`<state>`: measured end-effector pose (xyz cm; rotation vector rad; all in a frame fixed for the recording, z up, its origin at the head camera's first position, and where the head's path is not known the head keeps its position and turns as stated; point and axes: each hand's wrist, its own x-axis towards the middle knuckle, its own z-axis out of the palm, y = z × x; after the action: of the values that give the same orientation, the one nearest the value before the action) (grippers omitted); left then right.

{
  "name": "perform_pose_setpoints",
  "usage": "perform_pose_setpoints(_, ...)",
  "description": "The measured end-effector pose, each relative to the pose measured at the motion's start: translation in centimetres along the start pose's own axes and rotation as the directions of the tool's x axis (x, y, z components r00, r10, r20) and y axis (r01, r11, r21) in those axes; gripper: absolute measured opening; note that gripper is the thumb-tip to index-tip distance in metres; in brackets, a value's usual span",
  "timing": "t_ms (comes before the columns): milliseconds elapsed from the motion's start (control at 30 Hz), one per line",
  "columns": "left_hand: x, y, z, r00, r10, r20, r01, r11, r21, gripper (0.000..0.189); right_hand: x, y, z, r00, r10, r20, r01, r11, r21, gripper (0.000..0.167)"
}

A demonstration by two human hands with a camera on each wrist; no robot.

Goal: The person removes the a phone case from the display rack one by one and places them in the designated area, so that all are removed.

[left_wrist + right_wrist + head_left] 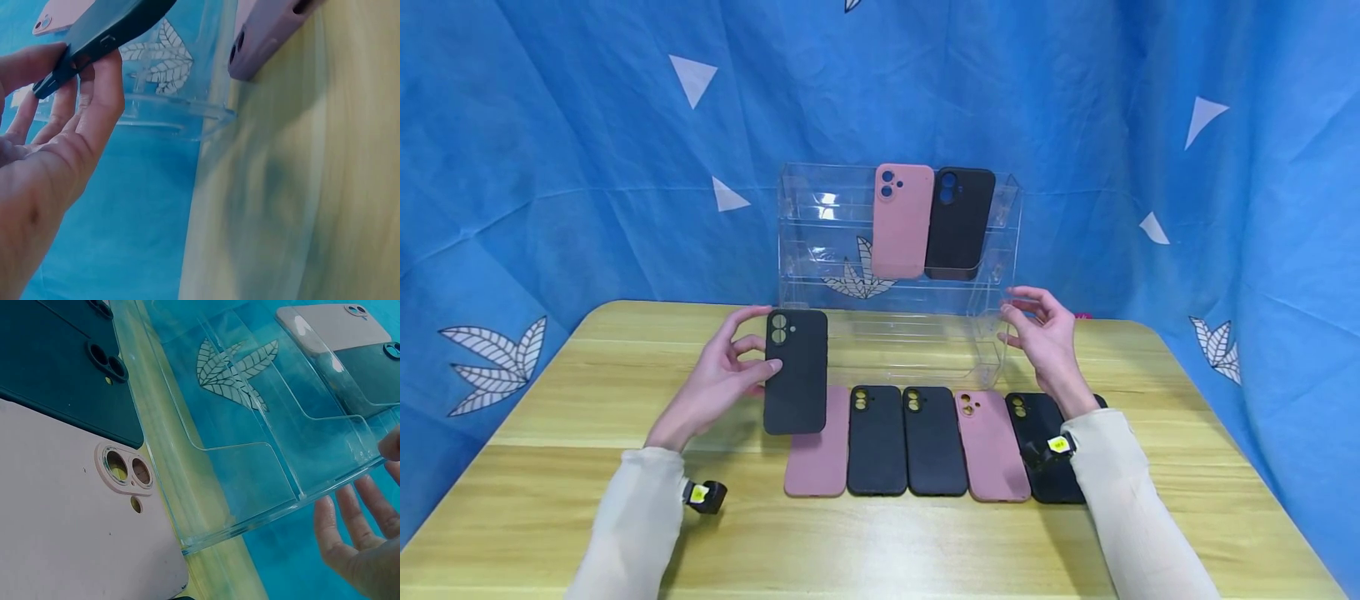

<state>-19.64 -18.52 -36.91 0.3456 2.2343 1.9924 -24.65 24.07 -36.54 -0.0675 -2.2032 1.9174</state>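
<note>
My left hand (pixel 718 371) pinches a black phone case (pixel 797 383) by its left edge, thumb on the back face, fingers behind. The case is upright, raised above the table in front of a clear acrylic rack (pixel 917 329). In the left wrist view, the black case (pixel 119 28) is seen edge-on between thumb and fingers. At the rack's right side is my right hand (pixel 1048 333), fingers spread and relaxed. The right wrist view shows its fingertips (pixel 325 515) at the rack's side edge; whether they all touch is unclear.
High on the rack stand a pink case (pixel 902 221) and a black case (pixel 961 223) side by side. Along the table (pixel 850 554) before the rack lies a row of several pink and black cases, the leftmost pink case (pixel 816 467) partly covered. A blue curtain (pixel 587 125) hangs behind.
</note>
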Motion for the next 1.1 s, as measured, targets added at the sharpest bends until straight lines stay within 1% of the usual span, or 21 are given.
perform_pose_setpoints(133, -0.4, -0.2, -0.5, 0.999, -0.042, 0.008, 0.042, 0.998, 0.036, 0.070, 0.0, 0.0, 0.0, 1.000, -0.002, 0.001, 0.002, 1.000, -0.003, 0.029)
perform_pose_setpoints(233, -0.7, -0.4, -1.0, 0.997, -0.071, 0.029, 0.069, 0.997, 0.045, 0.070, 0.1, 0.0, 0.0, 1.000, -0.003, 0.001, 0.003, 1.000, -0.006, 0.029)
perform_pose_setpoints(300, -0.9, -0.5, -1.3, 0.995, -0.086, 0.050, 0.084, 0.996, 0.032, 0.069, 0.1, 0.0, 0.0, 1.000, -0.001, 0.000, 0.001, 1.000, -0.005, 0.029)
perform_pose_setpoints(467, -1.4, -0.9, -2.1, 0.989, -0.099, 0.113, 0.100, 0.995, -0.003, 0.068, 0.1, -0.1, 0.1, 1.000, 0.004, -0.007, -0.005, 1.000, -0.014, 0.028)
perform_pose_setpoints(567, -1.6, -1.1, -2.5, 0.983, -0.108, 0.148, 0.109, 0.994, 0.006, 0.068, 0.1, -0.2, 0.1, 1.000, 0.005, -0.009, -0.005, 1.000, -0.020, 0.027)
perform_pose_setpoints(667, -1.9, -1.2, -3.0, 0.976, -0.139, 0.169, 0.136, 0.990, 0.028, 0.072, 0.1, -0.2, 0.1, 1.000, 0.004, -0.010, -0.004, 1.000, -0.017, 0.026)
perform_pose_setpoints(800, -2.3, -1.4, -3.6, 0.964, -0.185, 0.189, 0.178, 0.983, 0.052, 0.077, 0.1, -0.2, 0.1, 1.000, 0.004, -0.006, -0.004, 1.000, -0.020, 0.027)
perform_pose_setpoints(867, -2.5, -1.6, -3.8, 0.960, -0.197, 0.200, 0.190, 0.980, 0.054, 0.078, 0.0, -0.1, 0.1, 1.000, 0.004, -0.005, -0.004, 1.000, -0.025, 0.028)
perform_pose_setpoints(1100, -2.9, -2.2, -4.6, 0.949, -0.245, 0.199, 0.231, 0.968, 0.093, 0.075, 0.0, -0.1, 0.1, 1.000, 0.000, -0.008, 0.000, 0.999, -0.038, 0.029)
